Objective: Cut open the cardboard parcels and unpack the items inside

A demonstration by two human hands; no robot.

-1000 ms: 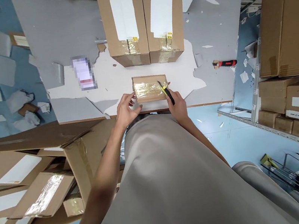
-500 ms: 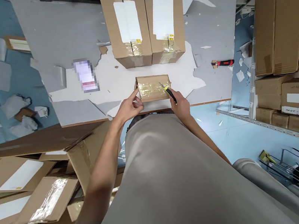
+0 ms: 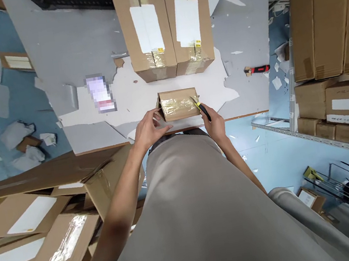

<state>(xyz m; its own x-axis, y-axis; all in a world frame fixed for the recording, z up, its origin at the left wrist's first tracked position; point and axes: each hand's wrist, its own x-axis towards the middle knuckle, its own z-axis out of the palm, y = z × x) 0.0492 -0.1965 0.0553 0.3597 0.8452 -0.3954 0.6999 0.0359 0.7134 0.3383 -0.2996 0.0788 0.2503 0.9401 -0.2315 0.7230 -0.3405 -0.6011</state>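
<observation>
A small brown cardboard box (image 3: 176, 113) lies near the table's front edge, with shiny clear tape across its top. At its left end, my left hand (image 3: 148, 131) has its thumb and fingers apart; the fingertips are against or very close to the box's side. My right hand (image 3: 215, 126) is closed round a black and yellow utility knife (image 3: 203, 110). The blade points up and left over the taped top near the right end. Whether the blade touches the tape, I cannot tell.
Two taped cartons (image 3: 148, 28) with white labels stand behind the small box. A blurred phone-like object (image 3: 100, 93) lies left, a red and black cutter (image 3: 258, 69) right. A big open carton (image 3: 104, 190) of flattened boxes is lower left; shelving (image 3: 325, 142) holds cartons at right.
The knife tip has shifted slightly right along the box top. My left thumb has spread away from the fingers. The whole view has shifted slightly.
</observation>
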